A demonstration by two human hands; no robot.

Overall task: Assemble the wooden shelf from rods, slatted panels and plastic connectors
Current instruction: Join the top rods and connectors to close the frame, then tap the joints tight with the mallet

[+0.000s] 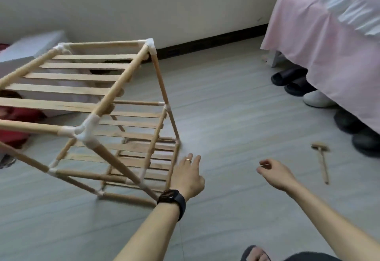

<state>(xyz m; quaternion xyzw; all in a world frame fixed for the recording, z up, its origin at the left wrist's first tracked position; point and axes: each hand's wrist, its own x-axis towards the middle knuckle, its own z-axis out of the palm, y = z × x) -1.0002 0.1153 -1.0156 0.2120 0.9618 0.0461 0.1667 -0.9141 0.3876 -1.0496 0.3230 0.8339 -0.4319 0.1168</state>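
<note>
The shelf (115,88) is pale, honey-coloured bare wood, and its slats (61,89) show faint darker grain streaks. The connectors (88,126) at its corners are white. The floor (236,117) is light grey with soft, long plank-like streaks. The wall (144,4) is plain off-white above a dark brown, nearly black skirting board (205,43). The bedcover (329,45) is pale pink with a white ruffled band (345,4). Beneath it are black slippers (285,78) and one white shoe (316,99). The mallet (321,158) is light wood. The wristwatch (172,200) is black and the ring (188,160) gold. At the left are red cloth (14,135) and a white box (30,47).
</note>
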